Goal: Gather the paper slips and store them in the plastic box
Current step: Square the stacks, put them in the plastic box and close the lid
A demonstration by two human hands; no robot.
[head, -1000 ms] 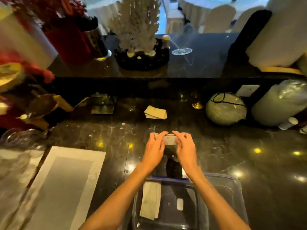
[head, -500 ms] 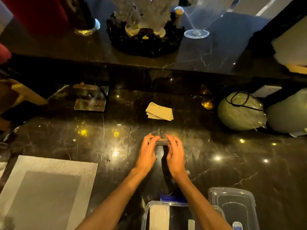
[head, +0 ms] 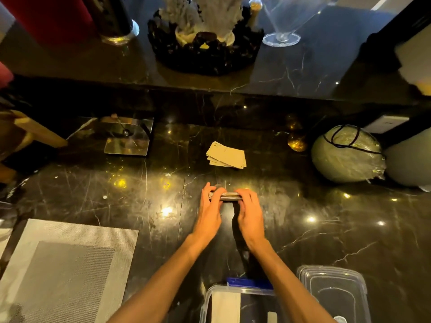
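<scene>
While both hands clamp a squared stack of slips (head: pixel 225 196) on edge against the counter (head: pixel 93 194): left hand (head: pixel 208 212) and right hand (head: pixel 249 213), fingers curled around its ends. Some paper already inside the plastic box (head: pixel 206 304); another loose pile (head: pixel 226 155) beyond, ungathered.

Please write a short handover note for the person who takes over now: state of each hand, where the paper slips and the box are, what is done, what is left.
Left hand and right hand: both grip one stack of slips, held on edge on the dark counter.
Second pile of slips lies loose further back, untouched.
Plastic box stands open at the near edge, with some paper already inside; its lid lies to the right.
Done: one stack gathered and squared.
Left: put this stack in the box, fetch the far pile; closing the lid probably follows.
</scene>
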